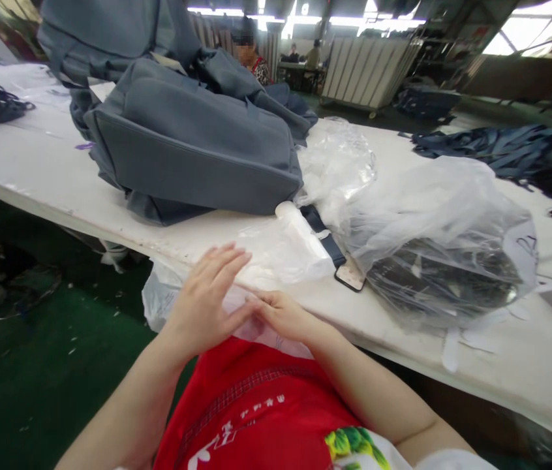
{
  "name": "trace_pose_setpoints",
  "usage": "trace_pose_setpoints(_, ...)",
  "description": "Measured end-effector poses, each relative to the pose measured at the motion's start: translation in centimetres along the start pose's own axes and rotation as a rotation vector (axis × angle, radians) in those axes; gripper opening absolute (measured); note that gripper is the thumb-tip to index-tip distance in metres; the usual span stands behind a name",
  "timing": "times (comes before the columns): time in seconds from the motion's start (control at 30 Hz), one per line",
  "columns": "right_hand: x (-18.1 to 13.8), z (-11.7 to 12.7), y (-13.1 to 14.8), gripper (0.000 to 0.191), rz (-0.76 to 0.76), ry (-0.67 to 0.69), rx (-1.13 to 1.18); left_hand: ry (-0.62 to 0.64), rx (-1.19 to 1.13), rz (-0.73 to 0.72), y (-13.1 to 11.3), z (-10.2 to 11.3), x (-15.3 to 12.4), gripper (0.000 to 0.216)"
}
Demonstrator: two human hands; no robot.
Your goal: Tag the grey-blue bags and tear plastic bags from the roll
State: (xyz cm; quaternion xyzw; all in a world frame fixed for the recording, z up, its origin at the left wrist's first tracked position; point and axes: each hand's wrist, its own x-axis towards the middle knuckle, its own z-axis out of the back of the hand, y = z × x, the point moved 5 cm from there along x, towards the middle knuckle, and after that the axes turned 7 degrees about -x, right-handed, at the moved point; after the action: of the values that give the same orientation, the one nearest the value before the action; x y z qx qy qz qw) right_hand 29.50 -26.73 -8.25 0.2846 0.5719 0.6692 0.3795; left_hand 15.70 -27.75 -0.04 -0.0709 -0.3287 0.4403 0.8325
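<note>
At the table's front edge, my left hand (207,300) has its fingers stretched out and together. Its thumb reaches across to the fingertips of my right hand (283,314). The right fingers are pinched together on a thin clear plastic bag (269,333), which hangs over the edge in front of a red apron (266,405). Just beyond my hands lies a white roll of plastic bags (305,238), with loose film spread to its left. A dark strap (327,241) and a phone-like flat object (350,274) lie to the roll's right.
Grey-blue backpacks (198,143) are piled behind the roll. Crumpled clear plastic (337,156) and a large clear bag with dark contents (442,267) sit to the right. Dark straps (491,147) lie farther back. People and a wheeled cart (367,68) are in the background.
</note>
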Motion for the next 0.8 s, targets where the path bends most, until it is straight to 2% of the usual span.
trace_pose_setpoints(0.07,-0.2,0.8,-0.1,0.049,-0.009,-0.023,0.043,0.333,-0.100,0.066,0.6,-3.0,0.4,0.034)
trace_pose_setpoints(0.13,-0.7,2.0,-0.4,0.050,-0.057,-0.067,0.063,0.475,-0.156,0.173,2.3,-4.6,0.3,0.041)
trace_pose_setpoints(0.23,-1.5,3.4,-1.0,0.051,-0.125,-0.078,0.082,0.431,-0.244,0.285,4.4,-4.5,0.1,0.045)
trace_pose_setpoints(0.37,-2.0,3.9,-1.1,0.041,-0.119,-0.014,0.039,0.364,-0.312,0.357,5.5,-3.4,-0.3,0.041)
trace_pose_setpoints(0.57,-1.2,4.2,-0.8,0.035,-0.028,-0.198,-0.178,0.265,-0.483,0.440,5.9,-3.0,-1.9,0.040)
trace_pose_setpoints(0.63,-1.1,4.8,-0.7,0.035,-0.001,-0.250,-0.203,0.158,-0.499,0.475,7.0,-2.7,-2.6,0.040)
trace_pose_setpoints(0.67,-1.3,5.4,-0.7,0.036,0.005,-0.301,-0.228,0.055,-0.471,0.510,8.1,-2.0,-3.0,0.040)
trace_pose_setpoints(0.73,-2.1,7.6,-0.7,0.038,-0.019,-0.457,-0.305,-0.248,-0.311,0.641,10.9,0.6,-4.3,0.038)
trace_pose_setpoints(0.8,-3.3,10.2,-0.9,0.041,-0.096,-0.633,-0.408,-0.616,-0.041,0.802,13.1,4.7,-6.4,0.036)
